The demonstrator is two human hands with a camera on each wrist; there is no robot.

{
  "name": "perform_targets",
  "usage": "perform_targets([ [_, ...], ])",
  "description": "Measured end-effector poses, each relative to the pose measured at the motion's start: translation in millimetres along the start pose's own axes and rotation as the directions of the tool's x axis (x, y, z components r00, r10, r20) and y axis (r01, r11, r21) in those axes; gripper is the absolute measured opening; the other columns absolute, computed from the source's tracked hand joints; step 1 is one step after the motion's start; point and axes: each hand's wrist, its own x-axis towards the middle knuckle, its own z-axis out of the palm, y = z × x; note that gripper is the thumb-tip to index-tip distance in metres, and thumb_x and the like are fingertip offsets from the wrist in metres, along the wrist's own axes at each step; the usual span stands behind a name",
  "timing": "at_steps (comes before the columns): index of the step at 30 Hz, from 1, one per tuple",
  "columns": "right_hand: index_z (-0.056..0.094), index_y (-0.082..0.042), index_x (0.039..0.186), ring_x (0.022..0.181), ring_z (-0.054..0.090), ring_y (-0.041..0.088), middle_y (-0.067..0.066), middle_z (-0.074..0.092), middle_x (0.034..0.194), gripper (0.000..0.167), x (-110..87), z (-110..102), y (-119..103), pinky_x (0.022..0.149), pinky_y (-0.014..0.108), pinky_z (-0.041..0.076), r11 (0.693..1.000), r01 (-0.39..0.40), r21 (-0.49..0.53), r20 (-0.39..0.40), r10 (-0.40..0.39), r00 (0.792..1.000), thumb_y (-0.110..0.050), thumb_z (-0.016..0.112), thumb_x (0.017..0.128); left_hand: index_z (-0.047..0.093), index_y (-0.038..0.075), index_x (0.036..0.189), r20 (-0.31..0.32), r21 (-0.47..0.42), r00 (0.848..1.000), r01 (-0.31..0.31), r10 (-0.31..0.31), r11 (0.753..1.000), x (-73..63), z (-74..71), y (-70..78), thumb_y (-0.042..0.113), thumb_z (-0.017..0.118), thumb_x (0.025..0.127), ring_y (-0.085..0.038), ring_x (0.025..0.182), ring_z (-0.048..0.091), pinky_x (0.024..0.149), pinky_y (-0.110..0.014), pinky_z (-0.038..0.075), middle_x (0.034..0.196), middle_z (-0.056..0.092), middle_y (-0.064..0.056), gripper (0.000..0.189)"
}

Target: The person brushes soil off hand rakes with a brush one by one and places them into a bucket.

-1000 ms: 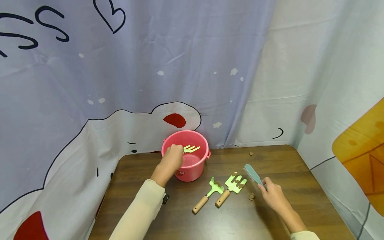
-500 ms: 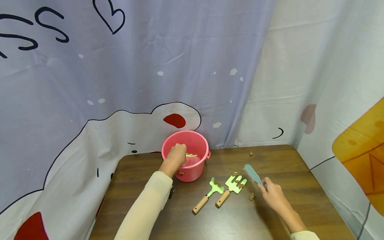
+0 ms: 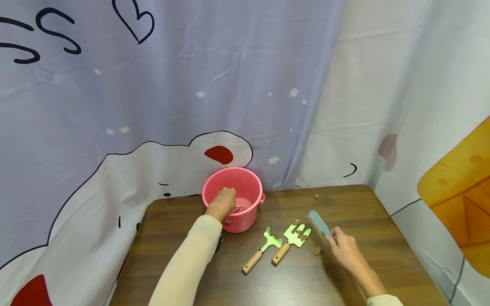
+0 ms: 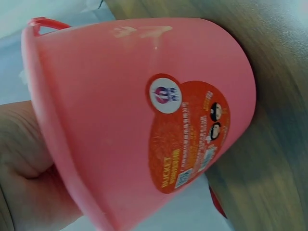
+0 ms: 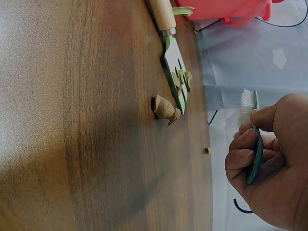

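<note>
A patterned curtain (image 3: 245, 85) is hanging behind a counter (image 3: 287, 284), where a pink bucket (image 3: 246, 221) is standing. The left hand (image 3: 223, 203) is hovering within its mouth, fingers hidden, their hold impossible to tell. Right of the bucket, the right hand (image 3: 346, 247) is clasping a brush (image 3: 320, 223), fingers folded round the handle. To the bucket's near right, a rake (image 3: 262, 251) and a fork (image 3: 289, 243) are lying soiled; a stray stroke could be scattering brown clumps (image 3: 317, 251), a leaning wrist tipping the bucket.

The left grip (image 3: 223, 204) was in the mouth of a pink bucket (image 3: 243, 221) at the far edge of the worktop (image 3: 383, 246); the right grip (image 3: 345, 250) held a blue brush (image 3: 320, 222); two green-headed, wooden-handled tools (image 3: 289, 245) lay between.
</note>
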Motion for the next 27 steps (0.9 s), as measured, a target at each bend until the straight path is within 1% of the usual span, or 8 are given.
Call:
perform_targets([
  [3, 0.057, 0.001, 0.098, 0.061, 0.050, 0.015, 0.006, 0.063, 0.075, 0.013, 0.3, 0.5, -0.5, 0.054, 0.029, 0.042, 1.000, 0.009, -0.001, -0.006, -0.009, 1.000, -0.008, 0.066, 0.097, 0.068, 0.001, 0.102, 0.016, 0.014, 1.000, 0.019, -0.019, 1.000, 3.1, 3.6, -2.6, 0.005, 0.072, 0.091, -0.022, 0.072, 0.064, 0.062, -0.029, 0.049, 0.085, 0.068, -0.011, 0.012],
  [6, 0.058, 0.001, 0.098, 0.061, 0.050, 0.015, 0.005, 0.063, 0.075, 0.014, 0.7, 0.9, -0.6, 0.054, 0.029, 0.041, 1.000, 0.011, 0.000, -0.006, -0.011, 1.000, -0.009, 0.067, 0.097, 0.068, 0.001, 0.101, 0.021, 0.014, 1.000, 0.022, -0.023, 1.000, 3.1, 3.8, -2.7, 0.000, 0.071, 0.090, -0.024, 0.073, 0.064, 0.063, -0.030, 0.051, 0.087, 0.068, -0.011, 0.012],
  [10, 0.058, 0.001, 0.099, 0.061, 0.049, 0.015, 0.004, 0.061, 0.074, 0.014, 1.0, 1.0, -0.1, 0.053, 0.028, 0.041, 1.000, -0.007, 0.009, 0.010, 0.007, 1.000, -0.010, 0.066, 0.098, 0.068, 0.001, 0.100, 0.035, -0.002, 0.999, 0.031, -0.031, 1.000, 3.0, 3.0, -1.7, -0.001, 0.071, 0.088, -0.025, 0.073, 0.063, 0.064, -0.031, 0.051, 0.088, 0.067, -0.012, 0.012],
  [15, 0.058, 0.001, 0.100, 0.061, 0.050, 0.015, 0.004, 0.061, 0.074, 0.013, 1.2, 1.2, 0.9, 0.054, 0.028, 0.041, 1.000, -0.021, 0.013, 0.022, 0.020, 1.000, -0.009, 0.065, 0.098, 0.068, 0.003, 0.102, 0.073, -0.007, 0.996, 0.061, -0.061, 0.998, 4.3, 4.1, -1.4, 0.001, 0.070, 0.090, -0.025, 0.078, 0.062, 0.069, -0.033, 0.050, 0.094, 0.067, -0.012, 0.012],
  [19, 0.058, 0.000, 0.099, 0.062, 0.050, 0.015, 0.003, 0.061, 0.074, 0.014, 0.1, 0.9, 0.9, 0.055, 0.030, 0.041, 1.000, -0.005, 0.001, 0.008, 0.005, 1.000, -0.010, 0.067, 0.098, 0.068, 0.002, 0.098, 0.081, -0.041, 0.994, 0.071, -0.068, 0.997, 4.5, 4.3, -2.2, 0.003, 0.068, 0.090, -0.024, 0.072, 0.062, 0.062, -0.031, 0.049, 0.085, 0.065, -0.011, 0.008],
  [23, 0.058, 0.000, 0.099, 0.061, 0.050, 0.015, 0.004, 0.061, 0.074, 0.014, -0.1, 0.5, 1.4, 0.055, 0.030, 0.041, 1.000, -0.002, -0.003, 0.007, 0.002, 1.000, -0.010, 0.067, 0.098, 0.067, 0.001, 0.094, 0.029, -0.078, 0.998, 0.049, -0.047, 0.996, 3.8, -1.1, -2.3, 0.004, 0.065, 0.091, -0.023, 0.062, 0.063, 0.052, -0.027, 0.047, 0.075, 0.064, -0.010, 0.005],
  [25, 0.057, 0.001, 0.099, 0.061, 0.050, 0.015, 0.005, 0.061, 0.074, 0.014, -0.1, 0.1, 2.0, 0.054, 0.029, 0.041, 1.000, -0.008, 0.000, 0.014, 0.008, 1.000, -0.010, 0.066, 0.097, 0.067, 0.001, 0.095, -0.029, -0.085, 0.999, 0.020, -0.022, 0.996, 2.6, -6.4, -1.0, 0.006, 0.065, 0.094, -0.023, 0.062, 0.063, 0.052, -0.028, 0.048, 0.075, 0.065, -0.010, 0.005],
  [27, 0.057, 0.001, 0.100, 0.061, 0.050, 0.015, 0.006, 0.062, 0.075, 0.013, -0.4, -0.4, 2.7, 0.053, 0.028, 0.041, 1.000, -0.011, 0.005, 0.019, 0.011, 1.000, -0.009, 0.066, 0.098, 0.068, 0.002, 0.095, -0.094, -0.078, 0.996, -0.011, 0.004, 0.997, -0.6, -12.3, 1.5, 0.011, 0.066, 0.096, -0.023, 0.064, 0.065, 0.056, -0.029, 0.052, 0.076, 0.066, -0.010, 0.009],
])
